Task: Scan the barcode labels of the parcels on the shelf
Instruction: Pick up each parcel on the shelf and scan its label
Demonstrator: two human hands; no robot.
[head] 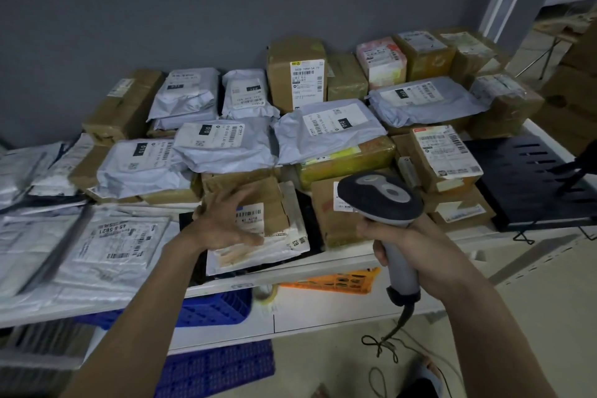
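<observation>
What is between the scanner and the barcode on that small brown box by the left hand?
Nothing visible. The scanner in the right hand sits to the right of the small brown box, and its barcode label faces up uncovered. The left hand rests on the box's left side, off the label.

Scanner (381,197) in my right hand (397,242): grey handle upright, dark head tilted forward over the brown box (329,213) at the shelf (323,265) front, cable hanging below. My left hand (223,223) sits with fingers spread on the small cardboard parcel (258,203), barcode label facing up, lying on a white mailer (258,252). Behind: grey poly bags (223,145) and taped cartons (295,71) piled to the wall, labels mostly face-up. Flat white mailers (113,242) lie left.
</observation>
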